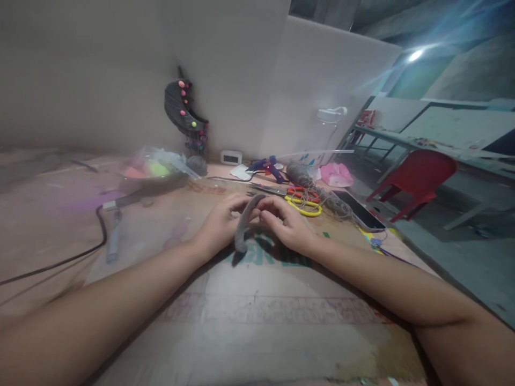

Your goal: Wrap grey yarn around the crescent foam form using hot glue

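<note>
Since both your forearms angle inward over the cardboard (257, 338) on the counter (60, 209), the curved grey strip (242, 230) sits centrally before you, its lower end free, probably so you can see the bend. Scissors (277, 190), grey yarn (298, 172) and a glue gun (275, 170) lie just beyond, likely for easy reach. Your right grip (287, 224) pinches the strip's upper end between thumb and fingers; your left grip (221, 221) meets it from behind, its fingertips too hidden to tell whether they clamp.
</note>
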`<state>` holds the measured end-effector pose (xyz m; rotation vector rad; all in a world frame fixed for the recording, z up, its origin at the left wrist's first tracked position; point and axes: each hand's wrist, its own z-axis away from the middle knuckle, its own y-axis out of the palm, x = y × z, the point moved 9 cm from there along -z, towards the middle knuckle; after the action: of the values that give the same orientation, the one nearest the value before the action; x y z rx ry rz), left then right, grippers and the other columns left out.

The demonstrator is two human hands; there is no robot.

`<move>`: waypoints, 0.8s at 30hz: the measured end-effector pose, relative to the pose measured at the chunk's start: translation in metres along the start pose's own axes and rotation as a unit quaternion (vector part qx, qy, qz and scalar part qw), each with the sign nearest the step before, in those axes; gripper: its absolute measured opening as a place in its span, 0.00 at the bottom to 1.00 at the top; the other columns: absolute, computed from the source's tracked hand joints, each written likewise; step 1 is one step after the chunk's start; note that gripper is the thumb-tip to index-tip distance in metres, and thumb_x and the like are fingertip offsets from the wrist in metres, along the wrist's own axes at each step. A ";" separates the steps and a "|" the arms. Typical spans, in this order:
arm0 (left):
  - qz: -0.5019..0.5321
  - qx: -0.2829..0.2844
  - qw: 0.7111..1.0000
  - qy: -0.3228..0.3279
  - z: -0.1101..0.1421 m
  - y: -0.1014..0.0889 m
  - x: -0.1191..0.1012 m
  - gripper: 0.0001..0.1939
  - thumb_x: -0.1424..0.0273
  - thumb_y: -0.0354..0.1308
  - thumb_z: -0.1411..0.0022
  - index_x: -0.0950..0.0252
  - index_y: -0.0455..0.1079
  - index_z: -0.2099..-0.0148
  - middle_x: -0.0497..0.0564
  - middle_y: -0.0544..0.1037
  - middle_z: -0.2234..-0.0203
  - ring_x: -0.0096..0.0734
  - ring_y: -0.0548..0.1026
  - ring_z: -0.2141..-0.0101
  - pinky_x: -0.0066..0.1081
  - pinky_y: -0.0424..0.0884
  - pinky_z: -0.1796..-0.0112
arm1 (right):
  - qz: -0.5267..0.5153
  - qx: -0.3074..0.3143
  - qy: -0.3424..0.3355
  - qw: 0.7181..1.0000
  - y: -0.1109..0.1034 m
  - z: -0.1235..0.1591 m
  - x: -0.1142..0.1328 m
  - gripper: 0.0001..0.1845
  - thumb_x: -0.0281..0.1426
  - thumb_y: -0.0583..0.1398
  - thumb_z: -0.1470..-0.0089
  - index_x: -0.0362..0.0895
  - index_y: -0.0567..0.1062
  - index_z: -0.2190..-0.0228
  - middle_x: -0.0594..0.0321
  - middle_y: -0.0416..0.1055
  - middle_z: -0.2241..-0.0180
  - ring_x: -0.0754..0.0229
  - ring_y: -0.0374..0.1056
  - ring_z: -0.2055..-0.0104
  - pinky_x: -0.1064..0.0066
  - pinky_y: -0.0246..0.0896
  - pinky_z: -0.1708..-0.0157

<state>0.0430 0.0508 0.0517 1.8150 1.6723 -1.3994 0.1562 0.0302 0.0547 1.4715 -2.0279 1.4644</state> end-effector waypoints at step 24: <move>-0.049 -0.076 0.980 -0.180 0.003 -0.013 0.042 0.25 0.50 0.50 0.40 0.64 0.71 0.77 0.51 0.76 0.79 0.35 0.73 0.74 0.31 0.65 0.69 | -0.180 0.005 0.174 0.968 0.005 -0.003 -0.032 0.23 0.52 0.61 0.51 0.44 0.68 0.78 0.71 0.60 0.83 0.69 0.53 0.83 0.76 0.50 0.82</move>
<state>0.0237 0.0766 0.0218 1.3198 1.6417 -1.4878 0.1657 0.0514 0.0314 1.3780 -1.4626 1.4563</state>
